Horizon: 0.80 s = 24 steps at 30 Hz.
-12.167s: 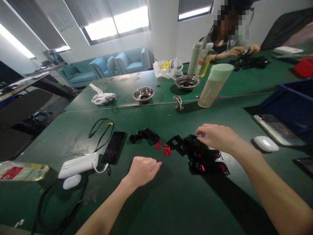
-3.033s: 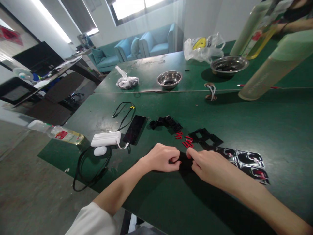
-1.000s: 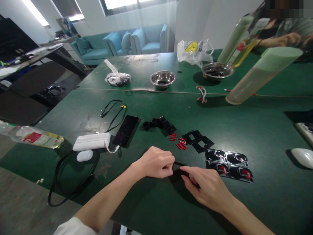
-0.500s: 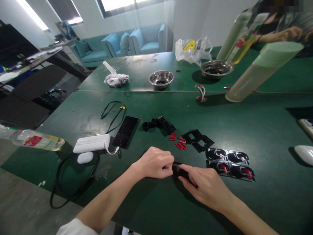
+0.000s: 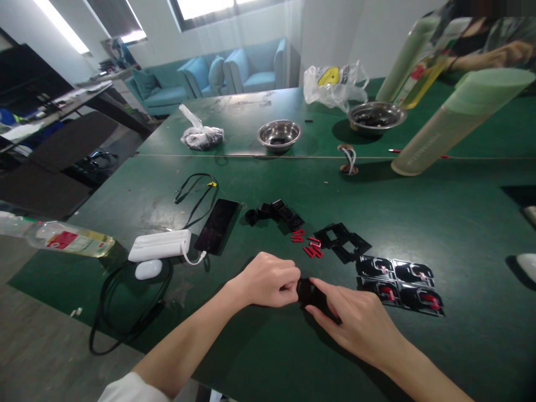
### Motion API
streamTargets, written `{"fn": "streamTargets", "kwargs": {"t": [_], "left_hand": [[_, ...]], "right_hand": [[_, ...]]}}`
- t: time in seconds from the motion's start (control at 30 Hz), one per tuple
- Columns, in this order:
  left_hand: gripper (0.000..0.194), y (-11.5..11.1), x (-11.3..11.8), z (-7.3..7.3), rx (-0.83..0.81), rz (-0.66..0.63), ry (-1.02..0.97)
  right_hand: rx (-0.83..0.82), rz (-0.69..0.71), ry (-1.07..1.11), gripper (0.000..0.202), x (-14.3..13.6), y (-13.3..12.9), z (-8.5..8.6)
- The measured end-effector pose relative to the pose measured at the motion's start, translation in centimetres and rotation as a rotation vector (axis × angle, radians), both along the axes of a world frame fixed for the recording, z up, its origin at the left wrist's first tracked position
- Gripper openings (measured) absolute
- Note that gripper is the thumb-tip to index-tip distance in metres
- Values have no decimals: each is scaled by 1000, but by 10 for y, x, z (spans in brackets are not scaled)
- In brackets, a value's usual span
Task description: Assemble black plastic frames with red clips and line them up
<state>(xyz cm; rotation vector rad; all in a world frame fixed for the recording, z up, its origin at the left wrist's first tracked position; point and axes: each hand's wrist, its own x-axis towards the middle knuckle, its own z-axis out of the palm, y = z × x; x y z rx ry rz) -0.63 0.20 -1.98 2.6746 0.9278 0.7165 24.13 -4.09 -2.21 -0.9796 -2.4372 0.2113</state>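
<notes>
Between my two hands is a black plastic piece (image 5: 307, 292), partly covered by the fingers. My left hand (image 5: 270, 280) is closed in a pinch at its left end. The thumb and index finger of my right hand (image 5: 355, 317) grip it from the right. Just beyond lie several small red clips (image 5: 312, 249) and several black square frames (image 5: 343, 241). Small black blocks (image 5: 278, 211) sit further to the left. Right of my right hand, shiny black panels (image 5: 400, 283) lie in a grid, with red pieces in the nearer ones.
A phone (image 5: 218, 226), a white power bank (image 5: 159, 244), an earbud case (image 5: 148, 269) and cables (image 5: 95, 321) are on the left. Steel bowls (image 5: 280, 134) stand further back. A tall bottle (image 5: 444, 137) is at right; another person's hand (image 5: 508, 56) is behind it.
The black piece between my hands shows more of its face now, as if turned. Both hands stay nearly in place. The whole view has shifted slightly.
</notes>
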Motion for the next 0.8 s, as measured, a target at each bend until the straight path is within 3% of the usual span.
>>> {"fn": "streamTargets", "kwargs": {"t": [0.8], "left_hand": [[19,0,0,-1,-106,20,-5]], "right_hand": [[-41,2,17,35,1,3,1]]}}
